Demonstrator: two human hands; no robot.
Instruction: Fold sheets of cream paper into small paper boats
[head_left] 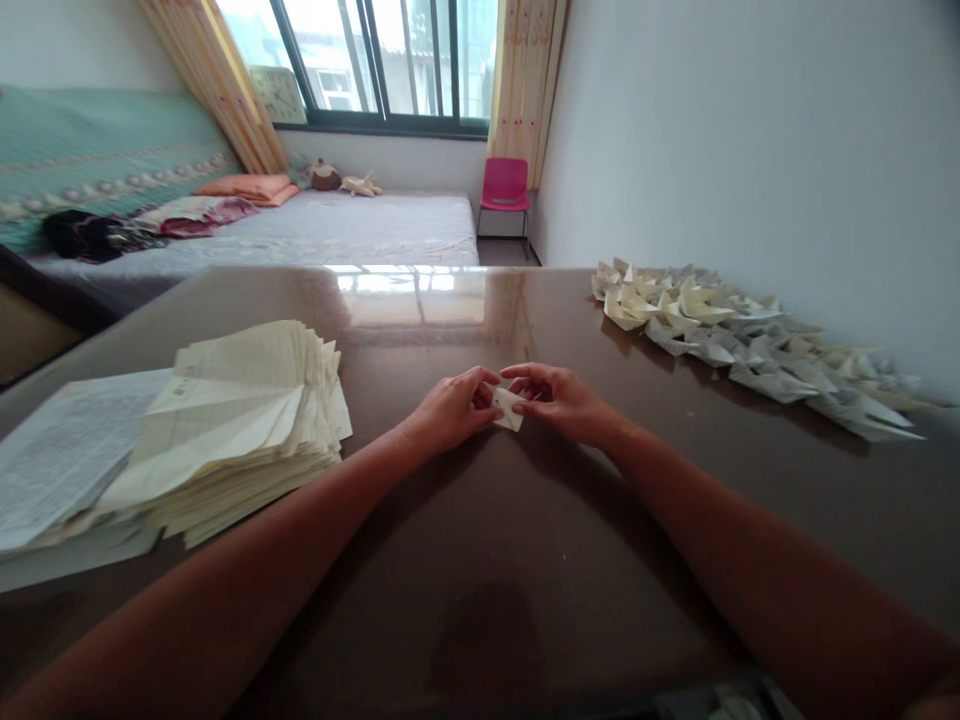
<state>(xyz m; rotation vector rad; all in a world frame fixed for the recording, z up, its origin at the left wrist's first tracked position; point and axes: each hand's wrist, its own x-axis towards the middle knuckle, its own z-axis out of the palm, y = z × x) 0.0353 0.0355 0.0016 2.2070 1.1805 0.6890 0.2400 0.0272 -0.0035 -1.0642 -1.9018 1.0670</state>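
Note:
A small folded piece of cream paper (509, 410) is held between my two hands over the middle of the brown table. My left hand (461, 402) pinches its left edge between thumb and fingers. On the other side, my right hand (559, 398) grips the right edge, thumb in front and fingers curled behind. The fingers hide part of the paper's sides. To the right, along the wall, sit many folded paper boats (697, 305), some cream and some grey with print. At the left lies a thick stack of loose cream sheets (232, 400).
Printed white sheets (67, 450) lie beside and under the cream stack. The glossy brown table (450, 580) ends at a far edge before a bed (405, 225). A pink chair (505, 187) stands by the wall (712, 130), under a window.

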